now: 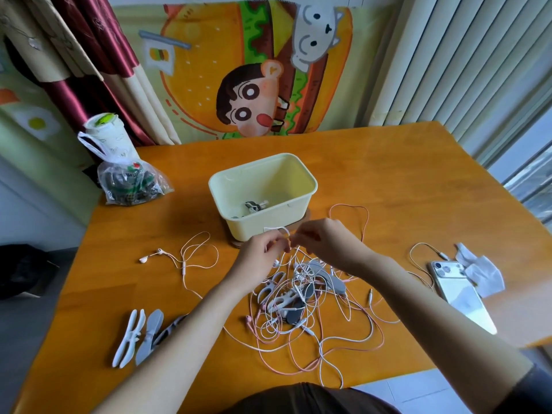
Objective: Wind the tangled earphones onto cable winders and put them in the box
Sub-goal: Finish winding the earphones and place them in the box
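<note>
Dark shirt cloth fills the bottom edge, cut off by the frame, and my bare forearms reach out over the orange wooden counter. Mid-counter stands the pale yellow plastic box on a brown mat that shows only at its near corners. One earphone wound on a dark winder lies inside it, hard to make out. Just before the box sprawls the tangle of white and pink earphone cables, with white and grey winders buried in it. To the right lies a silver phone, lens side up with no brand readable, beside a crumpled white tissue. At the far left sits a clear plastic bag; its print is too blurred to read. Three spare fishbone-shaped winders lie near left, the darkest partly hidden under my left forearm. My left grip and right grip are raised above the tangle, each pinching the same white cable loop between thumb and fingertips.
</note>
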Demonstrator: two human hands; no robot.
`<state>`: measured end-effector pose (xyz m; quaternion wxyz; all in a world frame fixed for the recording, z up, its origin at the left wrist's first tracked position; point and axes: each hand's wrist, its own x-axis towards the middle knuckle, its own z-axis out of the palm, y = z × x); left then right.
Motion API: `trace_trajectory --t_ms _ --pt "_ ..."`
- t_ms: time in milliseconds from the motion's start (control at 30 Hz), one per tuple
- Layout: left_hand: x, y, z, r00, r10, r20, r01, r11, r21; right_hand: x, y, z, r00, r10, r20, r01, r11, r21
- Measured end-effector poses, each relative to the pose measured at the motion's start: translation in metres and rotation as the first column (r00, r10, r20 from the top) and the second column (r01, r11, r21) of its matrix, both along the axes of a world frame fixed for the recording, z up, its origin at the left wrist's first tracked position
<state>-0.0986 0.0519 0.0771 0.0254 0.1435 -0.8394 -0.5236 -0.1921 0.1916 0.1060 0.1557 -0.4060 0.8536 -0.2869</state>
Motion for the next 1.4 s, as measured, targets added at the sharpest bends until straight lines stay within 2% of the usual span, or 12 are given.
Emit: trace_trajectory --t_ms 233,367,433,533,600,700,767,900,1033,1167,1267,1400 --pt "0.012 -0.032 -0.009 0.978 0.205 0.033 -0.203 0.978 -0.039 -0.016 0.036 -0.038 0.973 -0.205 0.11 0.196 0.977 0.085" --pt "0.019 -0.039 -0.019 0.964 0.264 0.023 -0.261 0.963 -0.069 -0.024 0.056 -0.07 0.945 -0.298 0.132 0.266 0.94 0.215" --pt "0.02 -0.038 -0.024 0.961 0.277 0.002 -0.277 0.96 -0.053 -0.029 0.062 -0.077 0.928 -0.353 0.119 0.326 0.923 0.202" --pt "0.017 -0.038 -0.028 0.953 0.295 0.064 -0.294 0.956 -0.022 -0.038 0.06 -0.063 0.9 -0.436 0.017 0.433 0.898 0.082" --pt "0.014 -0.039 -0.027 0.943 0.294 0.158 -0.301 0.954 0.018 -0.044 0.054 -0.042 0.864 -0.496 -0.088 0.486 0.867 -0.111" --pt "0.007 -0.035 -0.017 0.94 0.255 0.228 -0.27 0.962 0.035 -0.044 0.043 -0.003 0.777 -0.583 -0.239 0.428 0.767 -0.479" --pt "0.002 -0.028 -0.008 0.947 0.237 0.215 -0.25 0.968 0.033 -0.037 0.034 0.018 0.803 -0.547 -0.238 0.358 0.761 -0.541" --pt "-0.004 -0.009 0.006 0.986 0.146 0.077 -0.152 0.986 0.072 -0.014 0.015 0.025 0.951 -0.271 -0.148 0.217 0.927 -0.305" --pt "-0.005 0.009 0.012 0.998 -0.032 -0.05 0.036 0.994 0.099 0.006 0.007 0.005 0.993 -0.081 -0.085 0.064 0.981 -0.181" --pt "-0.003 0.006 0.001 1.0 -0.028 -0.001 0.028 1.0 0.002 0.007 0.013 -0.003 0.998 -0.045 -0.037 0.041 0.993 -0.108" --pt "0.0 -0.005 -0.004 0.996 0.08 0.048 -0.081 0.996 0.027 0.0 0.027 -0.01 0.997 -0.071 -0.004 0.071 0.997 -0.031" --pt "0.004 -0.023 -0.006 0.964 0.259 0.058 -0.263 0.962 0.07 -0.017 0.052 -0.026 0.978 -0.206 0.017 0.204 0.977 0.066"
